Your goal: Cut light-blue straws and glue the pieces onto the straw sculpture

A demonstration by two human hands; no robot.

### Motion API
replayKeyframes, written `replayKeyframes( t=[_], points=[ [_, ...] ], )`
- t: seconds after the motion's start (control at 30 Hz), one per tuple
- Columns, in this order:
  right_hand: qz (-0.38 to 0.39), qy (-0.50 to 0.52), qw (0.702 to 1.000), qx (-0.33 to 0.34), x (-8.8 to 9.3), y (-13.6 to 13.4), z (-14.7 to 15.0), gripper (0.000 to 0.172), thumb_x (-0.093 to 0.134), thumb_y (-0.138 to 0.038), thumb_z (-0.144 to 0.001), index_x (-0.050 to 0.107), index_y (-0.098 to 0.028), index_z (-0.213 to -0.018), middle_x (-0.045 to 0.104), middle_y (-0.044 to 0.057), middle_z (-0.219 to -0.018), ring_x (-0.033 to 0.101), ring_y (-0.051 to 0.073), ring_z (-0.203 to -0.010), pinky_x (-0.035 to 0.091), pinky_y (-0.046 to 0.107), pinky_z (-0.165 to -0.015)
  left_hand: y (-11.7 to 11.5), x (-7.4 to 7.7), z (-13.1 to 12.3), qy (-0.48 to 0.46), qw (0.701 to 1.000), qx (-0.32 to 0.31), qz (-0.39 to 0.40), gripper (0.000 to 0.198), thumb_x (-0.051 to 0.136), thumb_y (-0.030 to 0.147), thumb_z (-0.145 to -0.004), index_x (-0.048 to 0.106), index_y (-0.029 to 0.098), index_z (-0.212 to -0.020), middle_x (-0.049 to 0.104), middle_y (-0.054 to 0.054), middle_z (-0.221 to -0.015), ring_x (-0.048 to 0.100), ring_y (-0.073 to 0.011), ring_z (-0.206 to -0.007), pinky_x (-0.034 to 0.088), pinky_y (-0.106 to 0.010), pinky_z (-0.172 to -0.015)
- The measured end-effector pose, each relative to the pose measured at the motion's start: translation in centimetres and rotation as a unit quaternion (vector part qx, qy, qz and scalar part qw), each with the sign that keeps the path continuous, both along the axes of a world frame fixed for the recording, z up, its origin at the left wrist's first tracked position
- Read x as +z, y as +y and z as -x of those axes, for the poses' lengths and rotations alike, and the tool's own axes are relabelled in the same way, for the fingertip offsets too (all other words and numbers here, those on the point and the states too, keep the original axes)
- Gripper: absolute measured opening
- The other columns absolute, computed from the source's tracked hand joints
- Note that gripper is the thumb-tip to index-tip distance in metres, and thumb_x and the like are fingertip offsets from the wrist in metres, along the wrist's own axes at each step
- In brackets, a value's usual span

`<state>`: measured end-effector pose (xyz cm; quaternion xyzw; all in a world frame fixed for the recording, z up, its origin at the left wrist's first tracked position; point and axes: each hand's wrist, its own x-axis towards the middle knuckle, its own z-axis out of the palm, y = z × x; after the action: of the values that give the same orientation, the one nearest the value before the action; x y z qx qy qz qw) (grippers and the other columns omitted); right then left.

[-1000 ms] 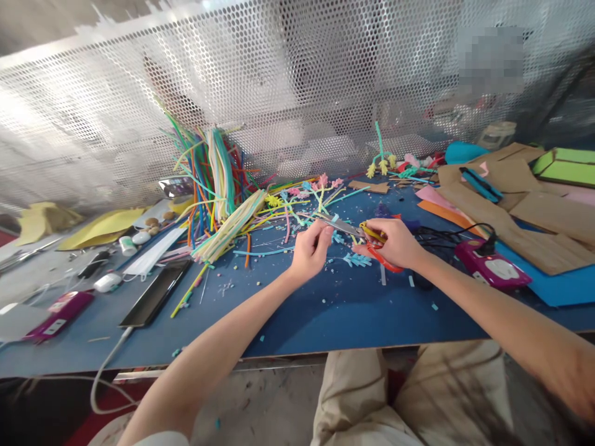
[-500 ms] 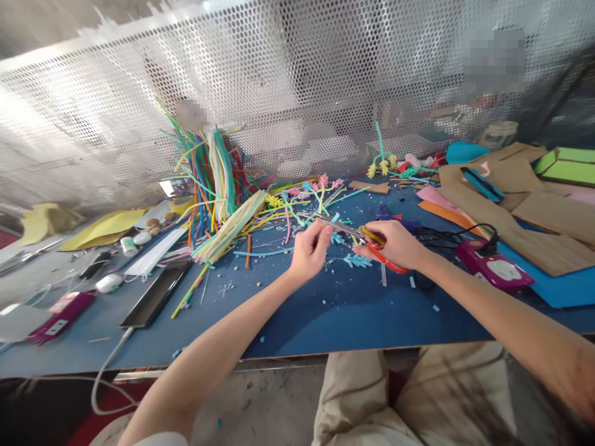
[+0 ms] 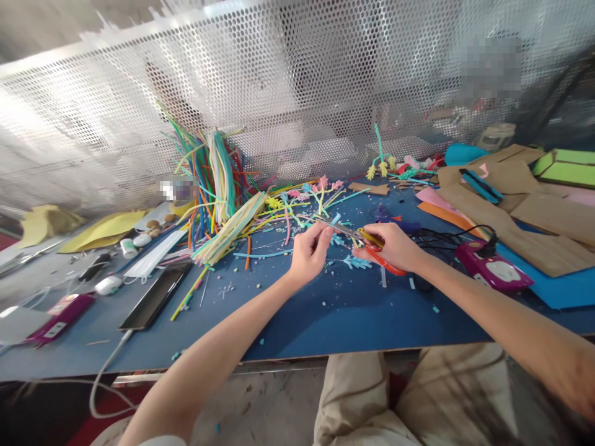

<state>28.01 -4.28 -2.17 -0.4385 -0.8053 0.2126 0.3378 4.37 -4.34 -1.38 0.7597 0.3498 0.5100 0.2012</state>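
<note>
My right hand is closed around scissors with red and yellow handles. Their metal blades point left, toward my left fingertips. Thumb and forefinger of my left hand are pressed together by the blade tips; what they pinch is too small to make out. Just past those fingertips a short light blue pipe cleaner piece shows. Below the scissors lies a light blue branched pipe cleaner shape. Pink flower-like pipe cleaner shapes and a yellow one lie behind my hands.
A big bundle of coloured pipe cleaners stands at the back left, before a perforated metal screen. A phone with a cable lies left. At right are a purple power strip and brown sheets. Small clippings litter the blue table.
Very little differs. Both hands and the scissors keep nearly the same place, and the view has shifted slightly.
</note>
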Motion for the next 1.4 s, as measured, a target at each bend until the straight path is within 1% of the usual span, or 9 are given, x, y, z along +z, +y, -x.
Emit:
replayKeyframes(
  t=[0.1, 0.27, 0.4, 0.63, 0.8, 1.0, 1.2, 1.3, 1.4],
  points=[
    [0.015, -0.002, 1.000, 0.001, 0.1, 0.0, 0.0, 0.046, 0.074, -0.046, -0.077, 0.035, -0.022, -0.069, 0.036, -0.007, -0.063, 0.029, 0.010, -0.059, 0.023, 0.026, -0.054, 0.1, -0.1, 0.0, -0.002, 1.000, -0.005, 0.000, 0.034, 0.047, 0.043, -0.102, 0.066, 0.017, -0.091, 0.041, 0.005, -0.057, 0.033, -0.0075, -0.050, 0.027, -0.022, -0.050],
    [-0.003, -0.026, 1.000, -0.001, 0.6, -0.1, -0.2, 0.042, 0.073, -0.043, -0.076, 0.038, -0.022, -0.070, 0.041, -0.007, -0.063, 0.033, 0.011, -0.059, 0.024, 0.026, -0.055, 0.2, -0.3, 0.0, 0.002, 1.000, -0.002, 0.001, 0.033, 0.048, 0.042, -0.102, 0.067, 0.017, -0.091, 0.037, 0.006, -0.055, 0.030, -0.0071, -0.049, 0.024, -0.022, -0.048],
    [-0.007, -0.023, 1.000, -0.002, 0.5, -0.2, 0.0, 0.040, 0.070, -0.041, -0.078, 0.036, -0.022, -0.068, 0.038, -0.006, -0.060, 0.032, 0.011, -0.058, 0.023, 0.026, -0.055, 0.0, -0.3, 0.0, 0.003, 1.000, -0.003, -0.004, 0.032, 0.048, 0.041, -0.102, 0.066, 0.017, -0.089, 0.038, 0.006, -0.055, 0.031, -0.0074, -0.049, 0.025, -0.022, -0.049],
    [-0.073, -0.056, 0.996, -0.015, 0.6, 0.0, -0.2, 0.032, 0.061, -0.031, -0.078, 0.034, -0.022, -0.064, 0.041, -0.004, -0.062, 0.034, 0.011, -0.058, 0.023, 0.028, -0.058, 0.0, -0.7, 0.1, 0.000, 1.000, -0.013, 0.000, 0.032, 0.048, 0.041, -0.102, 0.065, 0.017, -0.088, 0.036, 0.006, -0.055, 0.030, -0.0073, -0.048, 0.024, -0.022, -0.048],
    [-0.081, -0.071, 0.994, -0.016, 0.9, 0.3, -0.7, 0.031, 0.059, -0.029, -0.076, 0.031, -0.022, -0.063, 0.041, -0.004, -0.062, 0.034, 0.012, -0.057, 0.023, 0.029, -0.059, 0.2, -0.7, 0.0, 0.004, 1.000, -0.017, 0.010, 0.035, 0.048, 0.042, -0.102, 0.060, 0.016, -0.082, 0.037, 0.006, -0.055, 0.031, -0.0069, -0.048, 0.025, -0.022, -0.048],
    [-0.089, -0.074, 0.993, -0.019, 0.9, 0.5, -0.7, 0.027, 0.056, -0.027, -0.074, 0.032, -0.022, -0.063, 0.042, -0.003, -0.062, 0.033, 0.012, -0.057, 0.022, 0.029, -0.059, 0.1, -0.8, -0.1, 0.008, 0.999, -0.017, 0.031, 0.035, 0.046, 0.043, -0.103, 0.063, 0.017, -0.088, 0.039, 0.006, -0.055, 0.032, -0.0069, -0.048, 0.025, -0.022, -0.047],
    [-0.071, -0.074, 0.994, -0.043, 0.5, 0.7, -0.9, 0.036, 0.056, -0.032, -0.075, 0.027, -0.022, -0.056, 0.029, -0.005, -0.051, 0.025, 0.011, -0.055, 0.018, 0.030, -0.057, 0.2, -0.5, -0.1, -0.009, 0.998, -0.028, 0.055, 0.036, 0.043, 0.045, -0.103, 0.067, 0.018, -0.100, 0.040, 0.005, -0.056, 0.034, -0.0077, -0.048, 0.028, -0.021, -0.049],
    [-0.078, -0.055, 0.994, -0.056, 0.1, 1.0, -1.2, 0.039, 0.060, -0.035, -0.075, 0.028, -0.022, -0.056, 0.029, -0.006, -0.052, 0.026, 0.010, -0.055, 0.019, 0.030, -0.056, 0.3, -0.3, 0.1, -0.012, 0.998, -0.024, 0.061, 0.038, 0.043, 0.047, -0.103, 0.067, 0.018, -0.101, 0.039, 0.005, -0.056, 0.034, -0.0083, -0.048, 0.027, -0.022, -0.049],
    [-0.084, -0.025, 0.993, -0.081, -0.2, 1.5, -1.5, 0.040, 0.063, -0.035, -0.074, 0.031, -0.021, -0.057, 0.029, -0.006, -0.053, 0.027, 0.010, -0.055, 0.020, 0.028, -0.055, 0.4, -0.2, 0.1, 0.024, 0.998, -0.025, 0.061, 0.040, 0.041, 0.047, -0.104, 0.067, 0.018, -0.102, 0.037, 0.005, -0.056, 0.032, -0.0088, -0.048, 0.025, -0.023, -0.049]
  ],
)
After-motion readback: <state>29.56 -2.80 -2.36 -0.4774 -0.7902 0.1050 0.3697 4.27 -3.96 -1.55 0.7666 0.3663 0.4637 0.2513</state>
